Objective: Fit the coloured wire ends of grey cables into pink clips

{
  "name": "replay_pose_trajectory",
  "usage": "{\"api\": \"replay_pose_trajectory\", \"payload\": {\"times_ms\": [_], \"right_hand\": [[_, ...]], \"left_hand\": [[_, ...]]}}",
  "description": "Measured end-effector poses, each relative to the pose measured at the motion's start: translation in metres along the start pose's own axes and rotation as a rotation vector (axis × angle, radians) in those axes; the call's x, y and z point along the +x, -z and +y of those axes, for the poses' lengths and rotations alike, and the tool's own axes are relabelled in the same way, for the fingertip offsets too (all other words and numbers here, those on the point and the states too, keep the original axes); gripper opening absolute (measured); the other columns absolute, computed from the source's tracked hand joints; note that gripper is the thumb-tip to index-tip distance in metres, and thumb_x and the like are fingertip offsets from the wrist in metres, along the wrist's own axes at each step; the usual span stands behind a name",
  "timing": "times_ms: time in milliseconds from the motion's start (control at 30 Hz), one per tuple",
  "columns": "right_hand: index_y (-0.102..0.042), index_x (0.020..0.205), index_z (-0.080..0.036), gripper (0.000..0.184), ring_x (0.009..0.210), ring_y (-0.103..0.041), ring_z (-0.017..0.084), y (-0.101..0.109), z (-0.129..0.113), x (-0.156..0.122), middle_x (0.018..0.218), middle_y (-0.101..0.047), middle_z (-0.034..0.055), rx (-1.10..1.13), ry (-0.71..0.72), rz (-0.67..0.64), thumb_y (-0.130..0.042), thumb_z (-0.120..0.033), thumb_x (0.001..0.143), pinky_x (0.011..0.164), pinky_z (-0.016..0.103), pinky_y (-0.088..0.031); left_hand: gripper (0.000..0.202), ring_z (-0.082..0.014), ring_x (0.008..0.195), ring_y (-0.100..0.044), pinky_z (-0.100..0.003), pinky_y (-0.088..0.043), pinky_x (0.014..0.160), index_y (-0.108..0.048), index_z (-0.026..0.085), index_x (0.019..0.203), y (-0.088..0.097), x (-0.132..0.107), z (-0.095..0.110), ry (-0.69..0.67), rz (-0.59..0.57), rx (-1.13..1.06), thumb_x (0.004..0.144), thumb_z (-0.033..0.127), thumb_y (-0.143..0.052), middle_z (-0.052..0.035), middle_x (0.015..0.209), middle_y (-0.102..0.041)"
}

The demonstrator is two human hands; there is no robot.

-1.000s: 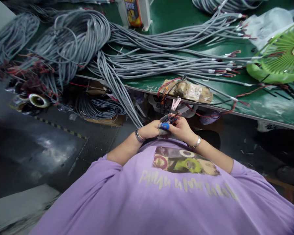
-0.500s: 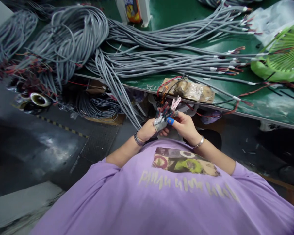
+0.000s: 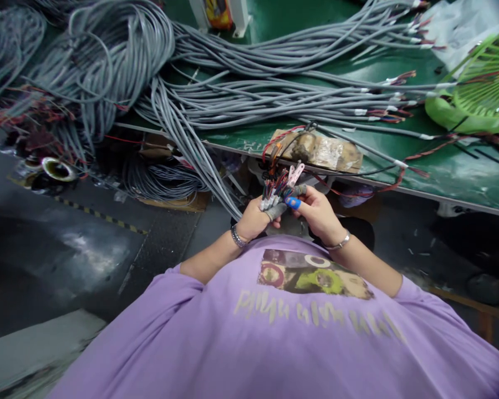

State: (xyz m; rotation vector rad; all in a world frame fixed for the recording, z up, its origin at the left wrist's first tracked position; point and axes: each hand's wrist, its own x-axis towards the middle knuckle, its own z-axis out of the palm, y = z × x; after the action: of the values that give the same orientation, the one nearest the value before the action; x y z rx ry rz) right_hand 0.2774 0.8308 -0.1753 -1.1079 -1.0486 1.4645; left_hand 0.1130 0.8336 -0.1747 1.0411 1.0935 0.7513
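My left hand [image 3: 255, 219] is closed around the ends of several grey cables [image 3: 208, 172], which hang down from the bench to it. White bands ring the cable ends, and thin dark and red wires [image 3: 278, 184] fan out above my fingers. A grey cover sits on my left thumb. At the right side of this bunch, my right hand [image 3: 318, 215] pinches among the wires, with a blue cover on its thumb and a grey one on a finger. Exactly which wire it grips is hidden. A pink clothespin [image 3: 295, 174] stands just beyond my fingertips.
The green bench [image 3: 449, 158] carries long rows of grey cables [image 3: 270, 102] and a large coil [image 3: 120, 55]. A taped block [image 3: 326, 151] lies at its front edge. A green fan [image 3: 478, 88] stands at the right. Under the bench, more coiled cable [image 3: 162, 177] rests on cardboard.
The view has shifted slightly, moving the bench and cables left and up. The wires spread a little more above my left hand. Both hands stay at the bunch.
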Motion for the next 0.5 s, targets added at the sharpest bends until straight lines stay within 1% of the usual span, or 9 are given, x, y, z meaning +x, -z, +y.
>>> {"api": "replay_pose_trajectory", "payload": {"times_ms": [67, 133, 233, 333, 400, 500], "right_hand": [[-0.06, 0.082, -0.019, 0.041, 0.056, -0.047, 0.008, -0.0017, 0.0006, 0.0012, 0.072, -0.06, -0.0014, -0.033, 0.016, 0.027, -0.082, -0.048, 0.063, 0.048, 0.021, -0.043], [-0.059, 0.08, -0.019, 0.039, 0.055, -0.046, 0.008, -0.0027, 0.0031, 0.0028, 0.07, -0.059, -0.0018, -0.051, 0.017, 0.04, -0.081, -0.048, 0.064, 0.047, 0.022, -0.042], [-0.058, 0.077, -0.018, 0.036, 0.051, -0.042, 0.007, -0.003, 0.0073, 0.0043, 0.063, -0.054, -0.0038, 0.005, -0.027, 0.047, -0.08, -0.045, 0.067, 0.046, 0.022, -0.039], [-0.057, 0.072, -0.018, 0.035, 0.048, -0.04, 0.006, -0.0041, 0.0091, 0.0037, 0.058, -0.05, -0.0054, 0.081, -0.068, 0.049, -0.081, -0.042, 0.066, 0.046, 0.022, -0.036], [-0.059, 0.073, -0.017, 0.035, 0.049, -0.041, 0.007, -0.006, 0.009, 0.0022, 0.058, -0.052, -0.005, 0.089, -0.065, 0.06, -0.083, -0.041, 0.064, 0.046, 0.022, -0.036], [-0.063, 0.075, -0.017, 0.033, 0.052, -0.044, 0.008, -0.0093, 0.0077, -0.001, 0.062, -0.057, -0.0031, 0.054, -0.037, 0.063, -0.084, -0.04, 0.064, 0.047, 0.022, -0.037]], "left_hand": [[0.05, -0.01, 0.051, -0.06, -0.022, -0.052, 0.05, -0.054, 0.015, 0.077, -0.001, -0.0012, 0.0001, 0.021, 0.012, -0.007, 0.06, 0.051, -0.084, 0.002, 0.06, -0.061], [0.049, -0.0118, 0.054, -0.064, -0.02, -0.05, 0.049, -0.056, 0.014, 0.079, -0.0018, -0.0027, 0.0014, 0.018, 0.032, -0.011, 0.062, 0.05, -0.083, -0.0006, 0.064, -0.065], [0.047, -0.0108, 0.051, -0.062, -0.02, -0.048, 0.047, -0.058, 0.013, 0.079, -0.0021, -0.0049, 0.0041, -0.013, 0.064, -0.011, 0.065, 0.052, -0.08, -0.0011, 0.064, -0.065], [0.048, -0.01, 0.047, -0.059, -0.022, -0.05, 0.048, -0.058, 0.013, 0.075, -0.0019, -0.0061, 0.0059, -0.023, 0.091, -0.031, 0.065, 0.055, -0.079, 0.0001, 0.06, -0.063], [0.048, -0.0097, 0.047, -0.058, -0.022, -0.049, 0.047, -0.059, 0.013, 0.075, -0.0019, -0.006, 0.0069, -0.01, 0.117, -0.068, 0.065, 0.056, -0.078, 0.0003, 0.059, -0.063], [0.047, -0.0097, 0.049, -0.06, -0.02, -0.046, 0.045, -0.06, 0.014, 0.079, -0.0017, -0.0051, 0.0088, 0.007, 0.162, -0.14, 0.062, 0.054, -0.079, -0.0006, 0.065, -0.066]]}}
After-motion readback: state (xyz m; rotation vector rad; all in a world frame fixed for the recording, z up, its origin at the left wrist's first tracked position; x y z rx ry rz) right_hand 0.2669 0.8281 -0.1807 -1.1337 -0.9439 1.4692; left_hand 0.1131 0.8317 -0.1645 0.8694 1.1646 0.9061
